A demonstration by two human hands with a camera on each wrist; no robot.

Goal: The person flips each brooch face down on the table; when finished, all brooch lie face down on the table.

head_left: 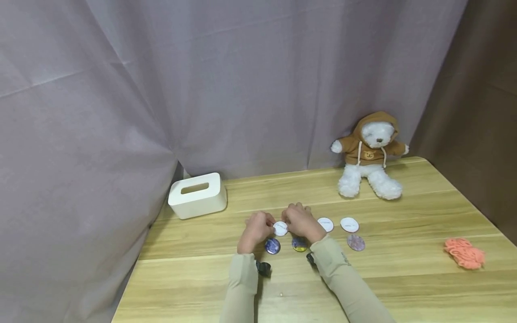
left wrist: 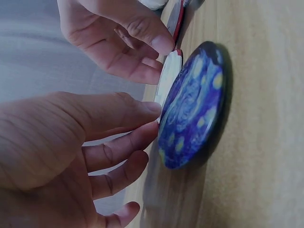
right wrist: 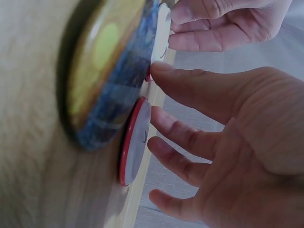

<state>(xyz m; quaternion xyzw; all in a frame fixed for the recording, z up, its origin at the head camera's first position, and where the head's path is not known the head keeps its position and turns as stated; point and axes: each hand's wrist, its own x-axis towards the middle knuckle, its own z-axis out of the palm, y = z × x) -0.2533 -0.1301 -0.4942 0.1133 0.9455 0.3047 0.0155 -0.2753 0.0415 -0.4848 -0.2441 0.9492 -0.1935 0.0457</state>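
A round white-faced disc (head_left: 280,228) with a red rim lies between my two hands. Thumb and index finger of the left hand (head_left: 258,228) pinch its left edge. On its right edge the thumb of my right hand (head_left: 300,220) presses, its fingers over the far side. Nearer to me lie a glossy disc with a blue starry picture (left wrist: 192,109) and a blue-and-yellow one (right wrist: 109,71). Below the right hand's fingers, another red-rimmed white disc (right wrist: 137,145) shows in the right wrist view.
Two more white discs (head_left: 325,224) (head_left: 349,224) and a pinkish-purple disc (head_left: 356,242) lie to the right. A white tissue box (head_left: 198,197) stands back left, a teddy bear in a brown hoodie (head_left: 373,154) back right. Coral yarn (head_left: 464,253) lies near the right edge.
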